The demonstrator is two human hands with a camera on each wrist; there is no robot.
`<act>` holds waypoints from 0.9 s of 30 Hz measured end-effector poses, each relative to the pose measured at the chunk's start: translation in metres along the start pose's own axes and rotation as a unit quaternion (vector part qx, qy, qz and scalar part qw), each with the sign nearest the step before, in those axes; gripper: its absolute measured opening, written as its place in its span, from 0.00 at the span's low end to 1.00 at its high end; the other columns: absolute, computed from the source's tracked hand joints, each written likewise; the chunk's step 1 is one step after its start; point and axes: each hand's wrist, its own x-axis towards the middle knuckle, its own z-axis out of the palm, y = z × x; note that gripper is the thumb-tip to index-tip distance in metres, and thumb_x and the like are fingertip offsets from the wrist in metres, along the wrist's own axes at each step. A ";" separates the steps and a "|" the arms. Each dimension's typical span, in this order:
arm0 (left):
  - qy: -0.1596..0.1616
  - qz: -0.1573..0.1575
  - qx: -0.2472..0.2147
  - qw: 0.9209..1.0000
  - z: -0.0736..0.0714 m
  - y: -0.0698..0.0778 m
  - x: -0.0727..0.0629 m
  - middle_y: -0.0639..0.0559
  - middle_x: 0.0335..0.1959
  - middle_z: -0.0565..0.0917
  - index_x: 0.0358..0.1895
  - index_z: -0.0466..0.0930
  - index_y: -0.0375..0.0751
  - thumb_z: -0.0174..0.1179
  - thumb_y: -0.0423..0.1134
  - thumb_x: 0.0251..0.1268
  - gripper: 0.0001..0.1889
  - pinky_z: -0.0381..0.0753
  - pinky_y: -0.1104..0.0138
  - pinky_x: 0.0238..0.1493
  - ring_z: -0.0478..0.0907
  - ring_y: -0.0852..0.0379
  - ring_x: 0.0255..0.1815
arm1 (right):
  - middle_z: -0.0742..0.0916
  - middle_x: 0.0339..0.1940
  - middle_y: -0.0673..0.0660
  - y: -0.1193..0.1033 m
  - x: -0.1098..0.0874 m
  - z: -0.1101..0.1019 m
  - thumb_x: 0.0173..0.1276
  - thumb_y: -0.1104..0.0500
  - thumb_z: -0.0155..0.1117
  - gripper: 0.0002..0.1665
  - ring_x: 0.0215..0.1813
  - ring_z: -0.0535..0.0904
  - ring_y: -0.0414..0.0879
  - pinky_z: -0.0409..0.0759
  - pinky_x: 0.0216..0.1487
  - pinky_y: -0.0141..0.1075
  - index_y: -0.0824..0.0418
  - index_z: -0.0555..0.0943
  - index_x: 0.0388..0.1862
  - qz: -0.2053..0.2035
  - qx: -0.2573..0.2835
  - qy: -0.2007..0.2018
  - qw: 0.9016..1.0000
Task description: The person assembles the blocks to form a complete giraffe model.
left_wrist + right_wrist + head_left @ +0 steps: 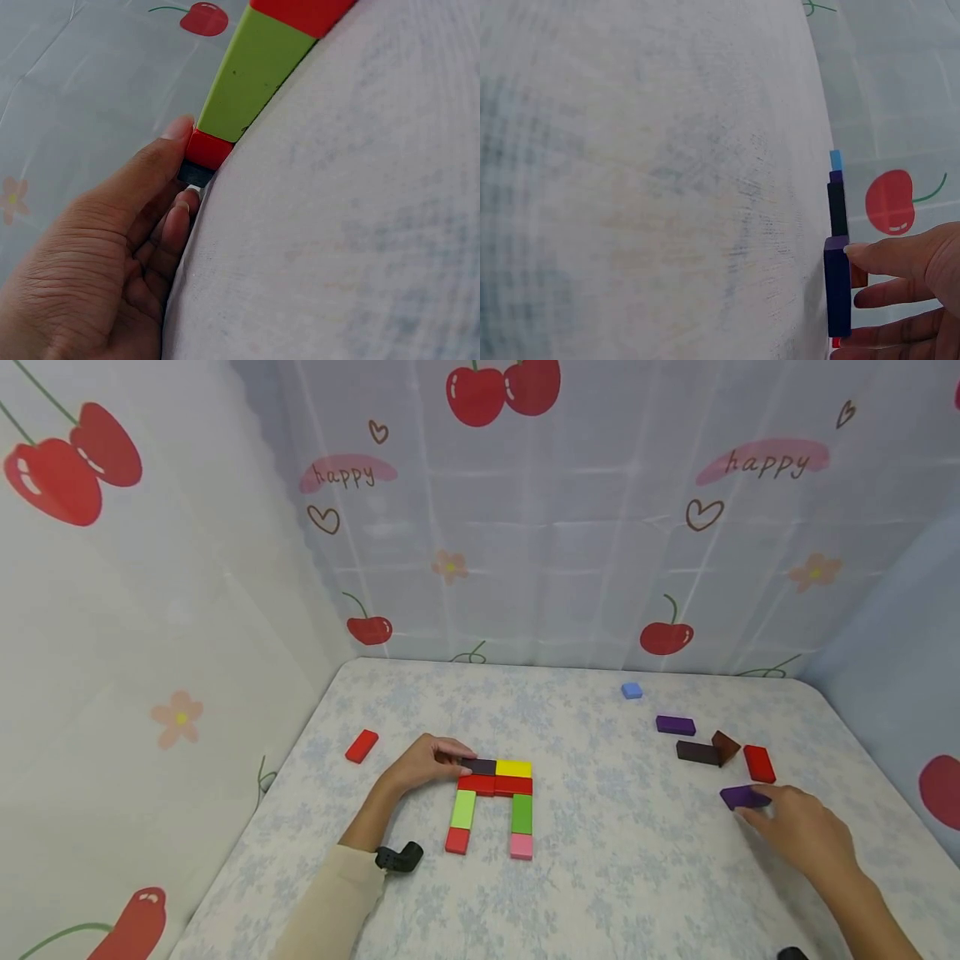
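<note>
Head view: here's my left hand, thumb and fingers bent about the black block, which sits beside the yellow block. Well off right, my right hand pinches a purple block! Left wrist: thumb by the red-black seam, fingers curled opposite. Right wrist: thumb on the purple block's end, lower fingers spread loosely.
</note>
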 end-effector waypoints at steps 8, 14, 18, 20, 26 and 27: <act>-0.003 0.005 0.006 1.000 0.000 0.002 0.001 0.51 0.48 0.88 0.52 0.90 0.45 0.74 0.36 0.60 0.15 0.78 0.68 0.37 0.79 0.56 0.37 | 0.79 0.53 0.82 -0.003 0.006 0.004 0.59 0.45 0.77 0.44 0.50 0.77 0.75 0.81 0.36 0.58 0.77 0.75 0.60 0.048 -0.006 -0.007 0.999; -0.003 0.001 0.003 1.000 -0.001 0.003 0.001 0.51 0.48 0.88 0.52 0.90 0.45 0.74 0.35 0.60 0.16 0.78 0.69 0.37 0.78 0.55 0.36 | 0.79 0.52 0.82 -0.005 0.009 0.005 0.57 0.43 0.79 0.46 0.47 0.77 0.74 0.80 0.33 0.57 0.77 0.75 0.59 0.052 -0.002 0.005 0.999; -0.005 0.000 0.007 1.000 -0.001 0.002 0.001 0.52 0.49 0.88 0.52 0.90 0.46 0.74 0.35 0.60 0.16 0.79 0.68 0.39 0.79 0.55 0.38 | 0.79 0.51 0.83 -0.006 0.010 0.005 0.55 0.45 0.80 0.45 0.46 0.77 0.75 0.81 0.34 0.58 0.77 0.75 0.58 0.051 -0.002 0.010 0.999; -0.005 -0.001 0.011 1.000 0.000 0.001 0.002 0.52 0.49 0.88 0.52 0.90 0.46 0.74 0.36 0.60 0.16 0.79 0.68 0.39 0.79 0.56 0.38 | 0.79 0.51 0.83 -0.008 0.009 0.004 0.54 0.46 0.80 0.45 0.47 0.77 0.75 0.81 0.35 0.59 0.77 0.76 0.58 0.049 0.000 0.009 0.999; -0.003 -0.001 0.007 1.000 0.000 0.002 0.000 0.52 0.49 0.88 0.52 0.90 0.45 0.74 0.35 0.60 0.16 0.79 0.68 0.38 0.78 0.57 0.37 | 0.84 0.44 0.78 -0.026 0.000 -0.003 0.56 0.46 0.79 0.45 0.41 0.80 0.69 0.82 0.30 0.52 0.76 0.76 0.60 0.022 0.018 0.010 1.000; -0.003 0.000 0.005 1.000 0.000 0.003 0.000 0.51 0.49 0.88 0.52 0.90 0.45 0.74 0.35 0.60 0.16 0.79 0.68 0.38 0.78 0.56 0.37 | 0.84 0.42 0.76 -0.030 -0.002 -0.005 0.56 0.46 0.79 0.45 0.40 0.80 0.67 0.81 0.28 0.50 0.76 0.76 0.61 0.015 0.024 0.011 1.000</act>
